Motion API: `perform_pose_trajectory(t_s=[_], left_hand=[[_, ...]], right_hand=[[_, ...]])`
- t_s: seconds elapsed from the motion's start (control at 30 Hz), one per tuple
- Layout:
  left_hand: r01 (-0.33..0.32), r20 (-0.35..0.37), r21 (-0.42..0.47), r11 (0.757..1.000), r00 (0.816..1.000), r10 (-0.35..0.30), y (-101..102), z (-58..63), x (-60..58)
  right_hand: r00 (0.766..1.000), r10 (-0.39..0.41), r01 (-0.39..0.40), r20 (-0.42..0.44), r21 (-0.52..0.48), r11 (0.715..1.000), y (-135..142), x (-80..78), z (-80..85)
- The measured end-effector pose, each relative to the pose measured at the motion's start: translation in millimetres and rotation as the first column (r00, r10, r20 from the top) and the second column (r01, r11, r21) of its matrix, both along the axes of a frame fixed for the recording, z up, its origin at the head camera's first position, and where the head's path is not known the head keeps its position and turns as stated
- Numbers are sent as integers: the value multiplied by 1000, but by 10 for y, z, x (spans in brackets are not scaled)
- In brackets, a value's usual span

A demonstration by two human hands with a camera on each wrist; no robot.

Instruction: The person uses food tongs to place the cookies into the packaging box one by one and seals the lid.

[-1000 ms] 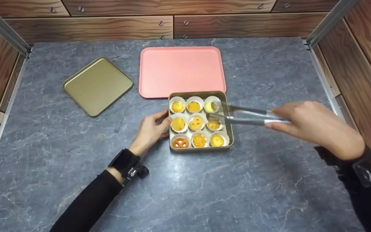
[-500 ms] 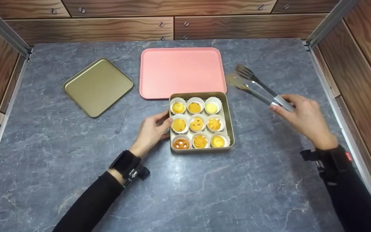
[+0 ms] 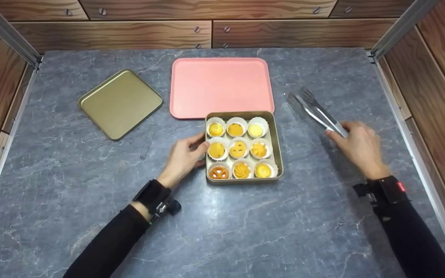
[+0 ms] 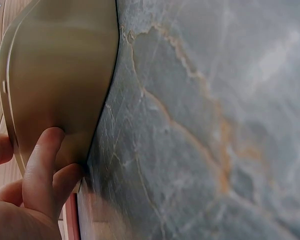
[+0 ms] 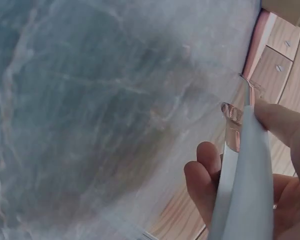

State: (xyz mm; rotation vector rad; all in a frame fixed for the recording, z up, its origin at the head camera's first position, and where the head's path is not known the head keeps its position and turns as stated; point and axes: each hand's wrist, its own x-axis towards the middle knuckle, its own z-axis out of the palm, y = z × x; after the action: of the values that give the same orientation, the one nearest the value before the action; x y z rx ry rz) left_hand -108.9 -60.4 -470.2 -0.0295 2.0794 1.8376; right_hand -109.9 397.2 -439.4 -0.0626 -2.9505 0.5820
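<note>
A gold-coloured square tin holds several small yellow cookies in white paper cups, in three rows of three. One at the near left is pretzel-shaped and browner. My left hand holds the tin's left side, thumb at the rim; in the left wrist view the fingers lie against its outer wall. To the right of the tin, my right hand grips a pair of metal tongs near the handle end. The tongs' slotted tips are apart with nothing between them and point toward the back.
A pink tray lies behind the tin, its near edge right at the tin's back rim. The gold lid rests at the back left. Wood-patterned panels border the grey marbled table.
The tongs have swung from over the tin's right column out to the right and come lower, leaving the cookies in their cups. My left hand stays at the tin.
</note>
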Motion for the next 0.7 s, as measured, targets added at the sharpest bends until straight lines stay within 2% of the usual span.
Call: perform_pose_trajectory(t_s=[0.37,0.7], left_hand=[[-12,6,30,999,1000,12,7,-7,14],[-11,13,28,1000,1000,11,14,1,11]], right_hand=[[993,5,-12,119,63,998,-63,7,-80],[990,31,-49,136,131,990,-83,-20,-94]])
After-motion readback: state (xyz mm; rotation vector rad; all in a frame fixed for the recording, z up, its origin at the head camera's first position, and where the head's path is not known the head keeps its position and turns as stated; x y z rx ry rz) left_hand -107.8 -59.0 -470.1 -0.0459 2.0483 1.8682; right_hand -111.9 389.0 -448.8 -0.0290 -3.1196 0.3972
